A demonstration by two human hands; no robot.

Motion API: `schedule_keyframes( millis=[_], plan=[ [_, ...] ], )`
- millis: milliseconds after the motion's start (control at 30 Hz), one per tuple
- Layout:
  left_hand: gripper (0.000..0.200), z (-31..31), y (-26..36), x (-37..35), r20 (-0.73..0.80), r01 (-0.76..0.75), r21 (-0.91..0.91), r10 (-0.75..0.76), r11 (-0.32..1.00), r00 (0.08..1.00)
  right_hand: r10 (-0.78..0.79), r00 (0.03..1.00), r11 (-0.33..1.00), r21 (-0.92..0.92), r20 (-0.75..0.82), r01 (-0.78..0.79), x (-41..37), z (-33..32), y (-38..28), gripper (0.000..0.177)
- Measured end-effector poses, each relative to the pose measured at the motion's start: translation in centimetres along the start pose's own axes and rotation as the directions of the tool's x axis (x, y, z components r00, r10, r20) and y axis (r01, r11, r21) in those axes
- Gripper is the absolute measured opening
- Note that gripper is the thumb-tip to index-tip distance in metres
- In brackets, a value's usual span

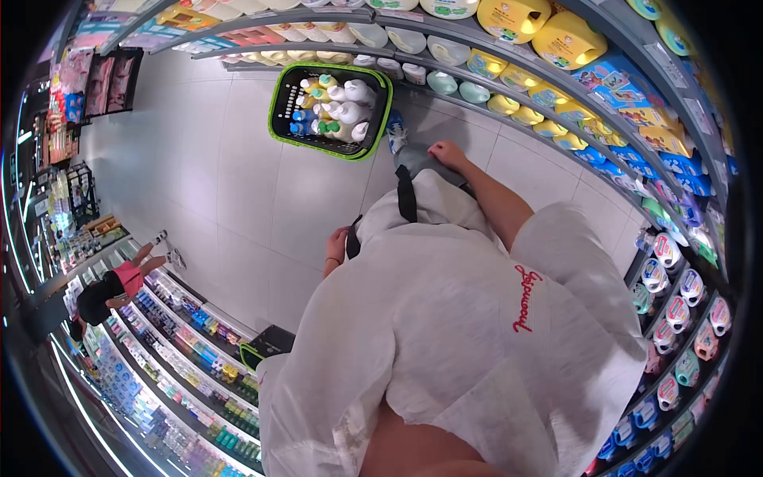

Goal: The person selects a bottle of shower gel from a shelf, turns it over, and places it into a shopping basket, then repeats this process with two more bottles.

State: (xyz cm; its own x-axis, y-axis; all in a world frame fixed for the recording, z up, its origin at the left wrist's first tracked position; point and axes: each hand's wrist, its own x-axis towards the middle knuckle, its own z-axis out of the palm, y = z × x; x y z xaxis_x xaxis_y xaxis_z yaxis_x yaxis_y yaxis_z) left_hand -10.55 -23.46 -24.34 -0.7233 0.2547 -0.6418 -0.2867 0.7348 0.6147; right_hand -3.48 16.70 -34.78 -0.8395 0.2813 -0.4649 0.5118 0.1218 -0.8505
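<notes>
My right hand (449, 154) hangs beside my thigh with its fingers curled in, and nothing shows in it. On the other side, my left hand (337, 243) is beside my waist, partly covered by my white shirt (445, 286); its fingers are mostly hidden. A black shopping basket with a green rim (274, 119) stands on the floor just ahead of my foot. Several bottles lie in it: white bottles (347, 110), yellow-and-green ones and blue-capped ones. Neither hand touches the basket.
Shelves of detergent bottles (548, 99) run along the front and right. Another black-and-green basket (270, 343) is at my left side, partly hidden. A person in a pink garment (127, 278) is by the left shelves (175, 350). Pale floor tiles (230, 191) lie between.
</notes>
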Motion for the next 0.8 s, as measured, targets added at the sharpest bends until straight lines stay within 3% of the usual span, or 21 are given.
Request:
schedule_keyframes(
  millis=[100, 167, 200, 367, 433, 500, 567, 633, 733, 800],
  plan=[
    [0.029, -0.8, 0.6, 1.0, 0.068, -0.038, 0.017, 0.036, 0.999, 0.997, 0.136, 0.984, 0.991, 0.020, -0.113, -0.134, -1.0, -0.8, 0.9, 0.027],
    [0.029, -1.3, 2.0, 0.4, 0.089, -0.008, 0.025, 0.006, 1.000, 0.996, 0.402, 0.911, 0.821, 0.478, -0.094, -0.313, -2.8, -0.8, 1.4, 0.027],
    [0.029, -1.6, 3.0, 0.0, 0.090, 0.038, 0.057, -0.043, 0.998, 0.995, 0.399, 0.908, 0.812, 0.508, -0.125, -0.286, -3.4, -0.7, 3.0, 0.027],
    [0.029, -2.0, 4.1, 0.6, 0.088, 0.215, 0.053, -0.219, 0.975, 0.972, 0.461, 0.870, 0.859, 0.333, -0.173, -0.389, -7.2, -0.7, 11.7, 0.027],
    [0.030, -1.5, 3.6, 1.3, 0.107, 0.186, 0.011, -0.186, 0.983, 0.977, 0.568, 0.815, 0.768, 0.432, -0.116, -0.474, -9.4, -0.7, 13.6, 0.026],
    [0.030, -0.9, 3.6, 0.8, 0.105, 0.145, 0.066, -0.152, 0.987, 0.983, 0.625, 0.777, 0.710, 0.469, -0.077, -0.525, -11.9, -1.3, 13.9, 0.027],
    [0.031, -0.7, 3.1, 1.1, 0.144, 0.011, 0.216, -0.042, 0.976, 0.989, 0.656, 0.754, 0.658, 0.519, -0.039, -0.546, -13.4, -1.5, 14.6, 0.027],
    [0.032, 0.0, 2.5, 2.4, 0.139, -0.006, 0.241, -0.029, 0.971, 0.990, 0.681, 0.733, 0.607, 0.567, -0.010, -0.557, -13.1, -2.5, 13.8, 0.027],
    [0.031, 1.0, 2.0, 3.3, 0.185, 0.252, -0.025, -0.243, 0.967, 0.952, 0.702, 0.713, 0.585, 0.577, -0.007, -0.570, -14.9, -2.6, 13.0, 0.026],
    [0.031, 1.9, 4.4, 3.3, 0.212, 0.287, -0.033, -0.274, 0.957, 0.938, 0.633, 0.773, 0.637, 0.583, -0.021, -0.505, -15.3, -3.3, 12.0, 0.028]
  ],
)
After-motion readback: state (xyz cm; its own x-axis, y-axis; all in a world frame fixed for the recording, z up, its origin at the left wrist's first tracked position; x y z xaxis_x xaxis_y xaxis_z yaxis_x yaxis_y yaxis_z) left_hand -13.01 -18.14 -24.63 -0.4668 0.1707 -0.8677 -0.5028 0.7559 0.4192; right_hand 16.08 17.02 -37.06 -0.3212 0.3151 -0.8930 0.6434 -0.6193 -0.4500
